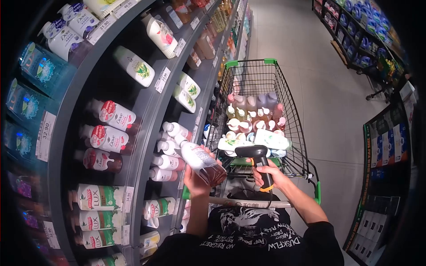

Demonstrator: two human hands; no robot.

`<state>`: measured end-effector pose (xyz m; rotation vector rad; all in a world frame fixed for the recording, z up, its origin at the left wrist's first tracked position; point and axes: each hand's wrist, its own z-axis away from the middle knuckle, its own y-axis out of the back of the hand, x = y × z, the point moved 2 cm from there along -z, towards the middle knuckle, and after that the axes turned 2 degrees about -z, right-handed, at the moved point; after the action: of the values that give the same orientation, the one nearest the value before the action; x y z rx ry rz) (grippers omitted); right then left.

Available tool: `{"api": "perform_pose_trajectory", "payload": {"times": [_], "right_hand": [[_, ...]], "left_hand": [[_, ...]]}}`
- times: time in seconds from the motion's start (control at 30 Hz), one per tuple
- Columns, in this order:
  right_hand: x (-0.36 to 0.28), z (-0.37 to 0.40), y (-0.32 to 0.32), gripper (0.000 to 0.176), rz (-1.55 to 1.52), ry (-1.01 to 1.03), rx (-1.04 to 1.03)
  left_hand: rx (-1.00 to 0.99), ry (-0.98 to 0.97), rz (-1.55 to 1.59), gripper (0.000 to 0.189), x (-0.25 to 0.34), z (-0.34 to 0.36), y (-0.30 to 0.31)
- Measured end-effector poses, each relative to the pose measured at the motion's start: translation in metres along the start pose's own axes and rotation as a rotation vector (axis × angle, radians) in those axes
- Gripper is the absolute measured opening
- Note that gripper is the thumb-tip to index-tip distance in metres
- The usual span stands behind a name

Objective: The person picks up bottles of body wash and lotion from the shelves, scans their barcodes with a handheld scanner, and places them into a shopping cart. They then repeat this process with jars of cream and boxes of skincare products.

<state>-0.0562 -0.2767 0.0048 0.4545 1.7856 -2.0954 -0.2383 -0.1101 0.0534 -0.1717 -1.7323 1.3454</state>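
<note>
My left hand (196, 182) is closed around a body wash bottle (199, 160), white above and dark reddish-brown below. The bottle is tilted, with its printed label side turned up, between the shelf and the cart. My right hand (276, 175) grips a black and orange barcode scanner (255, 154) by its handle, its head pointing left towards the bottle. Just beyond both hands stands a shopping cart (290, 95) with green corners. Several pump bottles (250, 106) stand in it, with white bottles (271, 139) lying at the near end.
Tall shelving (66, 128) on my left carries pump bottles, including Dove bottles (116, 116) and LUX bottles (100, 197), with price tags along the edges. The grey floor (330, 133) runs along the cart's right side. Farther right are a display stand (384, 150) and shelves of blue-capped goods (366, 29).
</note>
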Motion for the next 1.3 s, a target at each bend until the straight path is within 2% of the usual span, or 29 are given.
{"api": "perform_pose_trajectory", "payload": {"times": [0.1,0.17,0.2,0.27,0.3,0.4,0.43,0.6,0.67,0.73,0.8,0.83,0.97,1.1,1.2,1.23,1.27,1.3], "right_hand": [[-0.004,0.001,-0.004,0.052,0.029,-0.002,-0.004],[-0.003,0.000,-0.004,0.051,0.047,0.004,0.001],[-0.002,-0.001,-0.004,0.051,0.072,0.005,-0.001],[-0.002,-0.003,-0.003,0.051,0.079,0.003,-0.017],[-0.001,-0.005,-0.003,0.051,0.092,-0.008,-0.020],[0.001,-0.007,-0.004,0.051,0.112,-0.015,-0.012],[0.000,-0.009,-0.004,0.051,0.150,-0.007,-0.009],[-0.004,-0.009,-0.012,0.054,0.318,-0.009,0.020],[-0.004,-0.011,-0.015,0.050,0.409,0.042,-0.034],[-0.002,-0.013,-0.015,0.044,0.418,0.072,-0.043],[-0.001,-0.014,-0.016,0.039,0.446,0.061,-0.074],[-0.001,-0.014,-0.018,0.037,0.450,0.065,-0.073],[0.003,-0.015,-0.017,0.035,0.474,0.041,-0.103],[0.003,-0.015,-0.017,0.036,0.475,0.008,-0.101],[0.003,-0.014,-0.022,0.042,0.451,-0.009,-0.095],[0.007,-0.015,-0.018,0.047,0.437,-0.014,-0.104],[0.009,-0.015,-0.015,0.047,0.421,0.009,-0.091],[0.008,-0.016,-0.016,0.046,0.388,-0.003,-0.117]], "left_hand": [[0.071,0.113,0.175,0.089,-0.017,-0.007,0.005],[-0.087,0.239,0.401,0.099,-0.014,-0.019,0.007],[-0.079,0.244,0.400,0.099,-0.009,-0.027,0.023],[-0.135,0.281,0.056,0.089,-0.002,-0.044,0.057],[0.061,0.255,0.039,0.084,-0.001,-0.044,0.034],[0.140,0.231,-0.024,0.075,-0.007,-0.058,0.029],[0.137,0.324,-0.005,0.067,-0.007,-0.065,0.040],[0.200,0.393,0.037,0.069,-0.012,-0.074,0.058],[0.139,0.536,0.109,0.070,-0.012,-0.078,0.061],[0.087,0.574,0.139,0.071,-0.012,-0.077,0.063],[0.071,0.600,-0.001,0.069,-0.012,-0.079,0.065],[0.114,0.549,-0.130,0.063,-0.013,-0.079,0.068],[0.006,0.550,-0.010,0.053,-0.027,-0.080,0.079],[0.121,0.485,-0.097,0.053,-0.037,-0.088,0.100],[0.025,0.538,-0.109,0.052,-0.028,-0.081,0.085],[0.121,0.514,-0.127,0.052,-0.027,-0.074,0.070],[0.113,0.539,-0.144,0.052,-0.028,-0.072,0.068],[0.268,0.589,-0.119,0.054,-0.029,-0.072,0.068]]}}
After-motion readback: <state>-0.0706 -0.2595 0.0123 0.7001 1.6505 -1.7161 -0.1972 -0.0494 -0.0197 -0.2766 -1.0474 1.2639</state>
